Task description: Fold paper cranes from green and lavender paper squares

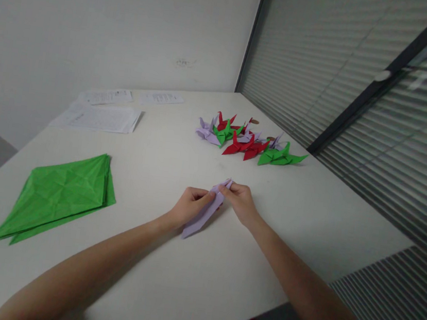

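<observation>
A long, narrow folded piece of lilac paper (203, 215) lies on the white table (167, 279) between my hands. My left hand (189, 207) is closed, pinching the paper's middle from the left. My right hand (240, 200) is closed too, its fingers pinching the paper's far tip. The lower end of the paper points toward me and rests on the table.
A cluster of finished paper cranes (247, 140) in red, green and lilac sits farther back. A stack of creased green sheets (62, 193) lies at the left. Printed white papers (100, 116) lie at the far left. Window blinds (361, 95) run along the table's right edge.
</observation>
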{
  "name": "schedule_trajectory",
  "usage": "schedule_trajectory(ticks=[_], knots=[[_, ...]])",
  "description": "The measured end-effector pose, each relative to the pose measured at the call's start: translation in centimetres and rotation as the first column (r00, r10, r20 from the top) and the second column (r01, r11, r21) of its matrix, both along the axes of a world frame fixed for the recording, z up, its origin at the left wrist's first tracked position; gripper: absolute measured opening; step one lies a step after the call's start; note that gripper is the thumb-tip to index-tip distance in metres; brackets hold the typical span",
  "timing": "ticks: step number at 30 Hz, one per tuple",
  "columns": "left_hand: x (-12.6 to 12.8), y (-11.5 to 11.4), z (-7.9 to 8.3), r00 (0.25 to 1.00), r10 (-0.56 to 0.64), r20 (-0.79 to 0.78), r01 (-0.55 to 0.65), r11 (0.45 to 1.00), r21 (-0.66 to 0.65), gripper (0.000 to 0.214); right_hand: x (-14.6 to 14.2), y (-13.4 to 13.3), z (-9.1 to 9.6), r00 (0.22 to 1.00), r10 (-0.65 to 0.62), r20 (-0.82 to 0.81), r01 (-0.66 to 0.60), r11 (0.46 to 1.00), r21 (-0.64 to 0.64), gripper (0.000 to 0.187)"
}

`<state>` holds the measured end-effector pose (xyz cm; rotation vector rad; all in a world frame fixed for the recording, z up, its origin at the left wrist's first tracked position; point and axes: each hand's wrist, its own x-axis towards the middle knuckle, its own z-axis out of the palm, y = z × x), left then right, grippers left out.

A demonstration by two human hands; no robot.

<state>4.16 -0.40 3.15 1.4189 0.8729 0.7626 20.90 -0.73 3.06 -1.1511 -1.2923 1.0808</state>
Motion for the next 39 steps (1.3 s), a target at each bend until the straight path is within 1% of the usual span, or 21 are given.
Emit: schedule_trajectory(ticks=[5,7,8,10,11,12,14,15,17,20,22,25,27,30,34,39], knots=[[0.0,0.2,0.0,0.996,0.085,-0.009,-0.084,0.989,0.122,0.055,0.0,0.2,-0.4,0.999,0.035,0.011,-0.035,0.997,0.065,0.035],[-0.1,0.4,0.1,0.994,0.1,-0.039,-0.092,0.979,0.18,0.053,0.1,0.3,-0.4,0.999,0.053,-0.003,-0.052,0.995,0.083,0.031],[-0.2,0.5,0.2,0.993,0.099,-0.07,-0.082,0.975,0.209,0.052,0.2,0.4,-0.4,0.999,0.051,-0.018,-0.049,0.994,0.101,0.032],[-0.6,0.8,0.6,0.984,0.076,-0.161,-0.031,0.963,0.266,0.05,0.7,0.5,-0.2,0.999,0.029,-0.032,-0.023,0.986,0.166,0.044],[-0.8,1.0,0.9,0.974,0.063,-0.218,0.006,0.954,0.301,0.048,1.0,0.6,-0.1,1.0,0.02,-0.018,-0.016,0.977,0.211,0.046],[-1.1,1.2,1.3,0.959,0.036,-0.28,0.061,0.942,0.331,0.046,1.3,0.7,0.1,1.0,0.021,0.01,-0.023,0.966,0.257,0.041],[-1.6,1.5,2.0,0.925,0.018,-0.379,0.143,0.909,0.392,0.043,1.9,0.7,0.5,0.995,0.051,0.087,-0.077,0.942,0.328,0.025],[-1.8,1.6,2.3,0.911,0.026,-0.411,0.168,0.888,0.429,0.041,2.1,0.7,0.7,0.989,0.071,0.127,-0.112,0.929,0.352,0.019],[-2.1,1.6,2.8,0.895,0.064,-0.442,0.19,0.842,0.506,0.036,2.4,0.6,1.0,0.975,0.104,0.197,-0.174,0.908,0.381,0.014],[-2.2,1.4,2.9,0.879,0.12,-0.461,0.2,0.785,0.586,0.028,2.4,0.3,1.3,0.949,0.115,0.292,-0.233,0.882,0.41,0.009],[-2.0,1.3,2.7,0.873,0.141,-0.467,0.211,0.754,0.622,0.024,2.2,0.2,1.3,0.933,0.092,0.348,-0.248,0.866,0.434,0.008],[-1.8,1.3,2.2,0.879,0.167,-0.447,0.216,0.697,0.684,0.018,1.9,0.0,1.3,0.909,0.053,0.414,-0.258,0.85,0.459,0.01],[-1.7,1.4,2.1,0.889,0.181,-0.42,0.2,0.673,0.712,0.014,1.7,0.0,1.2,0.894,0.044,0.446,-0.27,0.847,0.458,0.012],[-1.7,1.6,2.1,0.897,0.195,-0.396,0.174,0.669,0.722,0.01,1.8,0.0,1.1,0.879,0.043,0.475,-0.284,0.847,0.449,0.013],[-1.7,1.6,2.1,0.895,0.209,-0.394,0.169,0.66,0.732,0.008,1.9,0.1,0.9,0.866,0.031,0.499,-0.289,0.845,0.45,0.013],[-1.7,1.7,2.2,0.901,0.219,-0.374,0.154,0.645,0.749,0.009,1.8,0.0,1.4,0.859,-0.005,0.511,-0.293,0.815,0.501,0.012]])
